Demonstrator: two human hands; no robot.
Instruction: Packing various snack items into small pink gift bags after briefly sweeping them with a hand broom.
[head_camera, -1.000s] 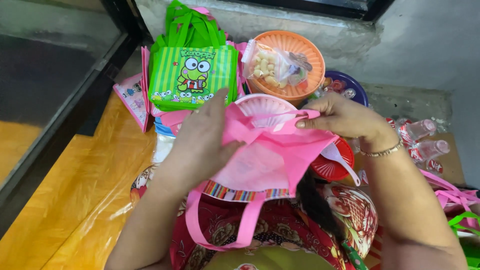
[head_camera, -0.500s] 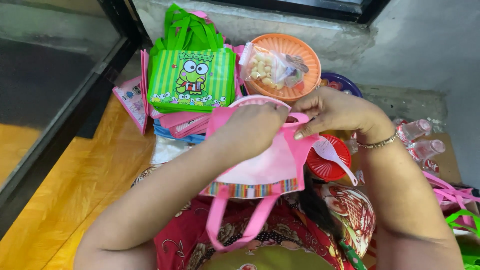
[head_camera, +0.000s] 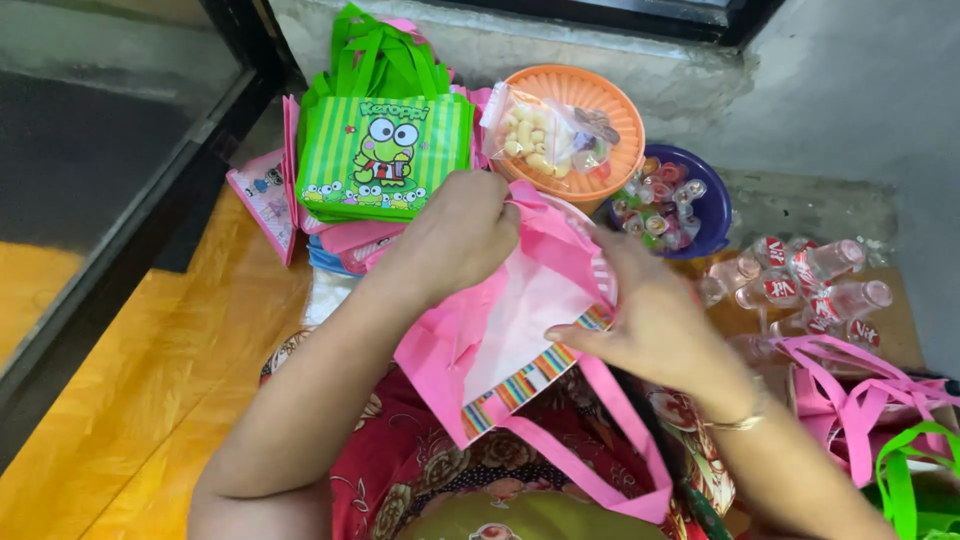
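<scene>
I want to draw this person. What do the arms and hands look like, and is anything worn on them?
Both arms are bare, with no sleeves showing and no gloves. The right hand has a thin gold-coloured bracelet around the wrist. The left hand wears nothing that shows: no ring, watch or band.

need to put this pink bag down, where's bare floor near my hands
Bare wood floor lies left of your left arm, bordered by the dark frame and the green bag. Ahead and right is crowded: orange bowl, blue bowl, bottles, more bags.
</scene>
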